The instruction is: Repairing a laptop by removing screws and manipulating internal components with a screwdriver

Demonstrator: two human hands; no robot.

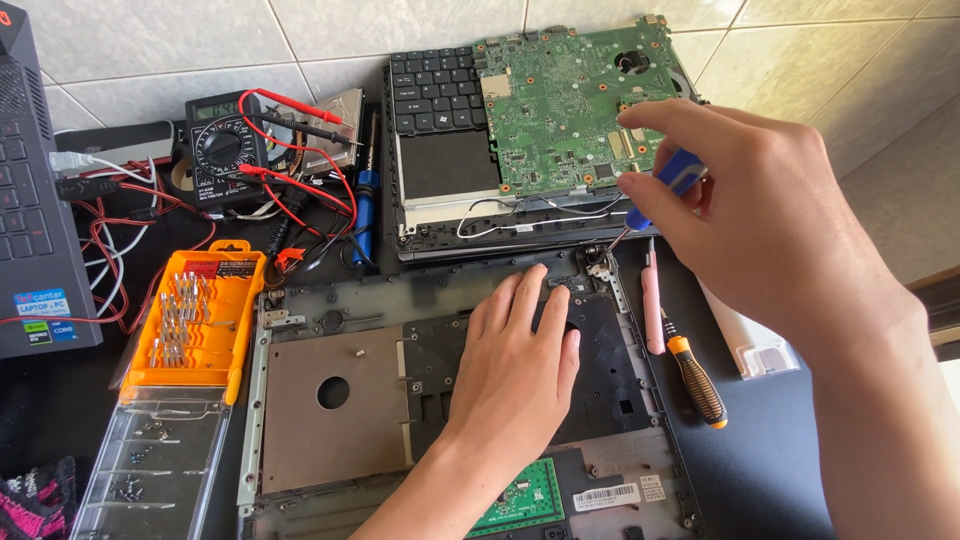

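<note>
Right now I am working a screw at the hinge bracket [600, 268] near the top right corner of the opened laptop base [340, 400], which is lying flat on the dark table [780, 470] just in front of me. My right hand [760, 220] is gripping the blue-handled screwdriver [665, 185], thumb and fingers pinching the handle, with the thin shaft slanting down and to the left so that the tip is meeting the bracket. My left hand [520, 360] is lying flat and unclenched on the black inner panel of the base, fingers spread and pointing away from me, grasping nothing, just pressing the shell down.

By my judgement I am in the middle of the screw work at this hinge, and the next move is calling for a steady, upright twist with the tip seated squarely, while my left palm is holding the shell from sliding. Whether the screw is turning in or out I cannot tell.

My right forearm is reaching in from the lower right, wrist bent downward over the bracket. Behind the base, the green circuit board [575, 100] is resting on the keyboard deck [440, 90]. An orange bit case [200, 320] is sitting to the left, and an orange-and-black screwdriver [695, 380] is lying to the right.
</note>
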